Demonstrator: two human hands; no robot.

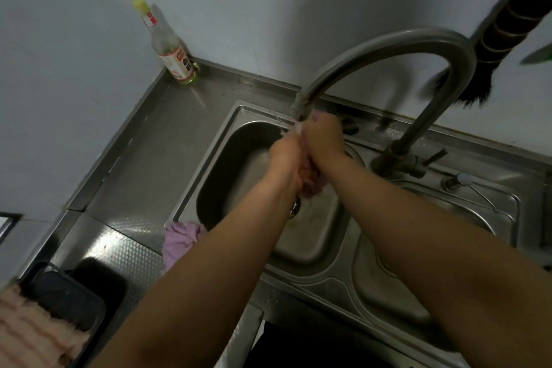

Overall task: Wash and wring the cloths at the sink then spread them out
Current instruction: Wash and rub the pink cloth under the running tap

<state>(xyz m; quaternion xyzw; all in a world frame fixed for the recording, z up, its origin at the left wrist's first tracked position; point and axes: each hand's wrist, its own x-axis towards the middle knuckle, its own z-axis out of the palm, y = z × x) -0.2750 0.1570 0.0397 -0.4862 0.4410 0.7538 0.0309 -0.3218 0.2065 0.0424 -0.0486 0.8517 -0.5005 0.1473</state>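
Left hand (285,155) and right hand (324,140) grip a bunched pink wet cloth (309,181) between curled fingers, directly below the curved steel faucet spout (300,110).

I see a lilac cloth (179,240) at seven o'clock of the grey steel sink (313,251), a pink-striped towel (33,334), and a yellow-capped bottle (168,45).

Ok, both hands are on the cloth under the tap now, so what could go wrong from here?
1. The left hand and right hand wring the pink cloth right at the tap mouth, so water may splash onto the counter.
2. The purple cloth hangs over the sink rim beside the left forearm; a nudge could drop it.
3. The bottle in the corner could tip if cloths are spread there.
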